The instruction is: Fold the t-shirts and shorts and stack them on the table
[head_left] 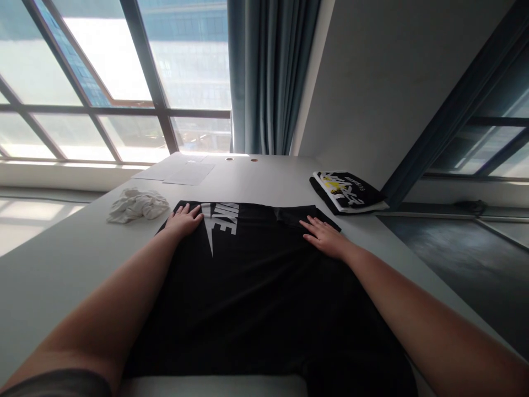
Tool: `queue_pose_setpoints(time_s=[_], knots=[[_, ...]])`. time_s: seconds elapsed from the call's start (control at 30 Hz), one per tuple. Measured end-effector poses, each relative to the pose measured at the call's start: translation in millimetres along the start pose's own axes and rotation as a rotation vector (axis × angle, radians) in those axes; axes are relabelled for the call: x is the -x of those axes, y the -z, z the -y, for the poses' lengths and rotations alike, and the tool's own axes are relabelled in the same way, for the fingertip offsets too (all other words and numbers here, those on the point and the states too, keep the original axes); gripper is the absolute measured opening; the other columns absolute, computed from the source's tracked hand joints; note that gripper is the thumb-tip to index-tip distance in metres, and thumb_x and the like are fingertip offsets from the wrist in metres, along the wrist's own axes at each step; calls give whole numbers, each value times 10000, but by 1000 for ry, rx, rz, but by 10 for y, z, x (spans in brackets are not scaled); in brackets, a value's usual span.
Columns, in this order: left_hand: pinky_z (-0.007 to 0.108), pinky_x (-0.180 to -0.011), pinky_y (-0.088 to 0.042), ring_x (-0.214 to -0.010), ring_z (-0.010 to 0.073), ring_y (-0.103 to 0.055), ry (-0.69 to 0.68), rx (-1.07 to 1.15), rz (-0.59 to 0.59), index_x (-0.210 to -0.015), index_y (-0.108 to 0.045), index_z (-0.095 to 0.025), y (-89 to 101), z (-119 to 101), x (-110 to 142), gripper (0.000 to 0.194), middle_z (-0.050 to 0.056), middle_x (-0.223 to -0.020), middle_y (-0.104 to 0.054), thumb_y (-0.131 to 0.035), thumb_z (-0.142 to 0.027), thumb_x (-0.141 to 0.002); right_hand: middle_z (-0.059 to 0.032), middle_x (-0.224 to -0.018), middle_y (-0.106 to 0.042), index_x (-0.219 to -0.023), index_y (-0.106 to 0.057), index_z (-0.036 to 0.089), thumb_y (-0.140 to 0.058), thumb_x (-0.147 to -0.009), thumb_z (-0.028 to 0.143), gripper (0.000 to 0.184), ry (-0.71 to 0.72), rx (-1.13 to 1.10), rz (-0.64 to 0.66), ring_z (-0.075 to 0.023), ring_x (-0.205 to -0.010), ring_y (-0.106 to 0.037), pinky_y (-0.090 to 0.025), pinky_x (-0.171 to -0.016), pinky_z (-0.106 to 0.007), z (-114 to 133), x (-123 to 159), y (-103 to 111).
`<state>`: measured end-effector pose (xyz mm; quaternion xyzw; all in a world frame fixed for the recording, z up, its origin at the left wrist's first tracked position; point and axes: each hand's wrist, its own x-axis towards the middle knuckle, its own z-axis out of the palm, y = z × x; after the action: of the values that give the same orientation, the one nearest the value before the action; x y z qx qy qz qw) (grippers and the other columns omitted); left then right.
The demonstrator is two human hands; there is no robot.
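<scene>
A black T-shirt (256,298) with a white NIKE print lies spread on the table, its far edge folded over in a straight line. My left hand (184,220) rests flat on its far left corner, beside the print, fingers spread. On the far right part, by a folded-in sleeve (295,214), my right hand (324,236) lies flat with its fingers apart. Neither hand grips the cloth. The near right part of the shirt runs out of view at the bottom.
The white table (82,275) carries a crumpled white cloth (138,205) on the left and sheets of paper (189,173) farther back. A stack of folded shirts (349,193) lies at the right edge. Behind are windows and a blue curtain (270,77).
</scene>
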<state>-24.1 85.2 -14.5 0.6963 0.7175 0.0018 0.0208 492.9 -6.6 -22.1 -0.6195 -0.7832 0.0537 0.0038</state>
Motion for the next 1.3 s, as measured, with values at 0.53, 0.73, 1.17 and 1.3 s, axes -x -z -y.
queue_pose_setpoints(time_s=[0.53,0.73,1.17,1.3], knots=[[524,-1274,-207,-1616,311,-187,-141,14,-18,-1661,-323,-343,96,-87,114,627,57,-1759,-197,-231,-547,-1075,-71,-1745,-199,-1671,-325,306,-333,-1043,607,696,9,-8,-12,-302,-1607,-209,-221,-1299,-520,-24,-12,-22],[539,-1272,-199,-1622,305,-159,-132,19,56,-1678,-265,-343,73,-89,87,629,54,-1764,-153,-210,-524,-1079,-61,-1735,-238,-1647,-386,293,-330,-1042,576,670,-14,-99,-43,-300,-1596,-252,-235,-1303,-506,-195,-23,19],[520,-1278,-165,-1628,303,-131,-108,9,62,-1677,-252,-368,51,26,0,650,60,-1772,-125,-227,-585,-1064,-130,-1586,-488,-1399,-629,202,-516,-921,405,531,77,-197,-343,-298,-1461,-482,-409,-1215,-444,-503,134,140],[511,-1275,-177,-1626,299,-144,-98,0,47,-1673,-269,-369,56,122,-36,653,60,-1769,-142,-230,-592,-1060,-105,-1083,-737,-1081,-720,210,-523,-912,440,347,28,-203,-305,-256,-956,-705,-565,-861,-375,-447,290,377]])
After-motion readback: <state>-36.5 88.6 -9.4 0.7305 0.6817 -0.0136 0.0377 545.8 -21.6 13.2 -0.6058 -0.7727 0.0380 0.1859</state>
